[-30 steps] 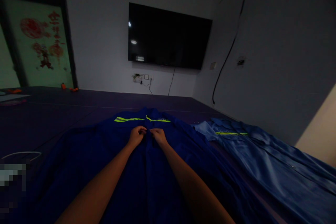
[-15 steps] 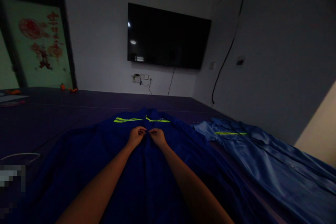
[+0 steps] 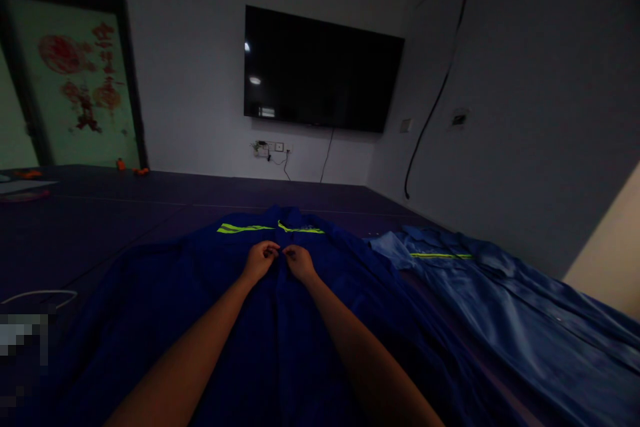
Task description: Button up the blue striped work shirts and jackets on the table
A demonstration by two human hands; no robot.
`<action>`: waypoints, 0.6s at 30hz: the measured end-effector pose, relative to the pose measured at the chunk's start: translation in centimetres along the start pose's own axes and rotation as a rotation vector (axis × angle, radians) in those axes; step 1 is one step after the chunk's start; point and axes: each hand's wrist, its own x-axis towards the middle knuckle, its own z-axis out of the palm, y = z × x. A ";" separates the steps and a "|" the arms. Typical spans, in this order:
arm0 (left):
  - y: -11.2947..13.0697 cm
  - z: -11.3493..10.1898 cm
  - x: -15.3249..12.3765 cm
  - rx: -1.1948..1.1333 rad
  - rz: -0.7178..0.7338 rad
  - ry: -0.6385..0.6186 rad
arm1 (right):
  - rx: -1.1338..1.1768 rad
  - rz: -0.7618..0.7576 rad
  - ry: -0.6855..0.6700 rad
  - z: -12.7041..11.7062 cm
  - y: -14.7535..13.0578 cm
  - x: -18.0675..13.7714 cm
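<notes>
A dark blue work jacket with yellow-green reflective stripes near its collar lies spread flat on a dark purple surface in front of me. Both my hands meet at the jacket's centre front, just below the collar. My left hand is closed, pinching the left edge of the front opening. My right hand is closed too, pinching the opposite edge. The fingertips almost touch. What sits between them is too small and dim to make out.
A second, lighter blue jacket with a reflective stripe lies to the right. A black screen hangs on the far wall above a socket with cables. A white cord curls at the left edge. The room is dim.
Almost nothing differs. Both hands stay pinched together at the jacket's front, with only slight finger shifts.
</notes>
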 end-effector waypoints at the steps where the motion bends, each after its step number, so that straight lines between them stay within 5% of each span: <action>1: 0.0 0.0 0.0 0.002 0.004 0.001 | 0.000 -0.010 -0.008 0.0 0.0 0.0; 18: 0.7 0.3 -0.3 0.105 -0.003 0.074 | -0.144 -0.020 -0.007 -0.3 -0.7 -0.2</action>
